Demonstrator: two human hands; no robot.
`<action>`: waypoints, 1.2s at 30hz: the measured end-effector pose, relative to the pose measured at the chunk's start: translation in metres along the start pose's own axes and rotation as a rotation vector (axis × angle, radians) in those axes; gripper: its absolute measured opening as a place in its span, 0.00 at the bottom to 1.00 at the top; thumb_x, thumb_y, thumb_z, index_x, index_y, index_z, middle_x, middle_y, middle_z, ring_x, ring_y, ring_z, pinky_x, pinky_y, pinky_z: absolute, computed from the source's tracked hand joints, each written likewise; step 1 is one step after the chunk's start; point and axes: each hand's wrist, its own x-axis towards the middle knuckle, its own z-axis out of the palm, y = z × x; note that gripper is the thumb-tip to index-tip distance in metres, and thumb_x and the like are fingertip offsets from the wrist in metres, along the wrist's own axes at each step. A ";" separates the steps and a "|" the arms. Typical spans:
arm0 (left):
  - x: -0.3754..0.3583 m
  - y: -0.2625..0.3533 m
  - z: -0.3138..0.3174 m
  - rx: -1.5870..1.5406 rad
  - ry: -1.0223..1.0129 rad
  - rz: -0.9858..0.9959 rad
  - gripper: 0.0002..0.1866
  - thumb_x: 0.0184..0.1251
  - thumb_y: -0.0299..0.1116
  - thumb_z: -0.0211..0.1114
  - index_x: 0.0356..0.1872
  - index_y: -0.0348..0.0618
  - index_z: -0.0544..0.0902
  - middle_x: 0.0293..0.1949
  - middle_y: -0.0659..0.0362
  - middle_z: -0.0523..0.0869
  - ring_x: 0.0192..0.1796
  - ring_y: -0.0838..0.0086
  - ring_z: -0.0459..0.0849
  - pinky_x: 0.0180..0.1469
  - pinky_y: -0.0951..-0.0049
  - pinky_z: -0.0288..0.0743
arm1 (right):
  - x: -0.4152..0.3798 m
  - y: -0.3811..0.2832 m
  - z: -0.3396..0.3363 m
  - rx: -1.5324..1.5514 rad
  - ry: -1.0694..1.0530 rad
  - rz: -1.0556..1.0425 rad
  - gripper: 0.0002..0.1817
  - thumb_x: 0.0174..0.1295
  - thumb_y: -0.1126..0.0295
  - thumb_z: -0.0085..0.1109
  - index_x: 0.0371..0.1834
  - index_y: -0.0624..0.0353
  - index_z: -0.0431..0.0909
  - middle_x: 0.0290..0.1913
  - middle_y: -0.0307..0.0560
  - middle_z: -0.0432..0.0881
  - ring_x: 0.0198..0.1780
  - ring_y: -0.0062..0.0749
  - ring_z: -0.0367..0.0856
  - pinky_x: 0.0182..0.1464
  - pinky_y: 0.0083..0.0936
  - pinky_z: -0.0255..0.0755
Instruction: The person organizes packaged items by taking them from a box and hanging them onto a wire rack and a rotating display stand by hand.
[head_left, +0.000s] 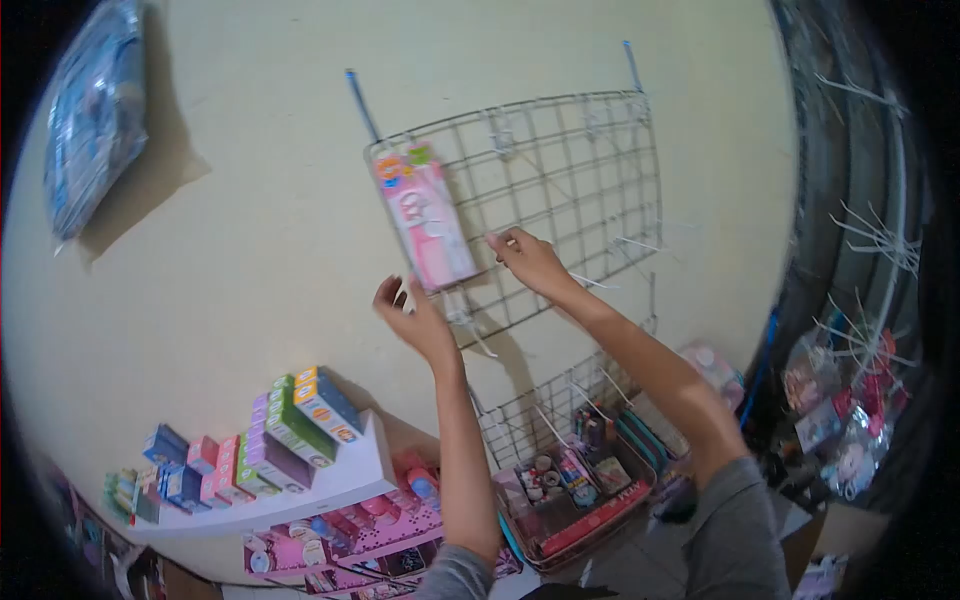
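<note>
Shop, with stocked display shelf point(345, 482)

I can read no words, brands or numbers here. Print on the pink package point(432, 222) hung on the wire grid point(550, 101) is blurred — not legible to me. Markings on the boxes point(290, 420) along the white shelf point(345, 483) — too small to make out.

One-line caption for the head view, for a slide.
Head view: both bare hands, left and right, raised beside a pink package on a wire grid against the wall.
</note>
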 end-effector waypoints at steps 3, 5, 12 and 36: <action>-0.056 0.038 0.001 -0.310 -0.085 -0.027 0.11 0.56 0.30 0.51 0.39 0.36 0.66 0.36 0.56 0.70 0.39 0.74 0.69 0.39 0.77 0.63 | -0.065 0.000 -0.048 -0.236 -0.057 -0.123 0.22 0.55 0.53 0.44 0.37 0.64 0.69 0.31 0.53 0.76 0.33 0.35 0.75 0.37 0.26 0.69; -0.113 0.062 0.014 -0.511 -0.306 -0.144 0.10 0.56 0.29 0.50 0.38 0.36 0.66 0.34 0.56 0.71 0.37 0.76 0.70 0.37 0.78 0.63 | -0.125 0.000 -0.102 -0.260 -0.238 -0.130 0.19 0.56 0.58 0.44 0.36 0.65 0.68 0.30 0.53 0.75 0.30 0.35 0.75 0.34 0.26 0.69; -0.295 0.127 0.060 -0.901 -1.532 -0.501 0.08 0.55 0.26 0.52 0.35 0.36 0.68 0.29 0.59 0.72 0.31 0.79 0.71 0.33 0.82 0.65 | -0.360 -0.016 -0.258 -0.727 0.187 0.396 0.12 0.53 0.64 0.49 0.31 0.64 0.71 0.27 0.51 0.76 0.29 0.38 0.76 0.32 0.27 0.68; -0.689 0.115 -0.027 0.123 -2.642 0.385 0.28 0.34 0.41 0.62 0.39 0.32 0.73 0.40 0.43 0.75 0.45 0.58 0.74 0.46 0.67 0.68 | -0.680 0.190 -0.303 -1.563 1.371 1.273 0.30 0.35 0.56 0.63 0.36 0.71 0.68 0.25 0.55 0.76 0.27 0.42 0.77 0.29 0.29 0.71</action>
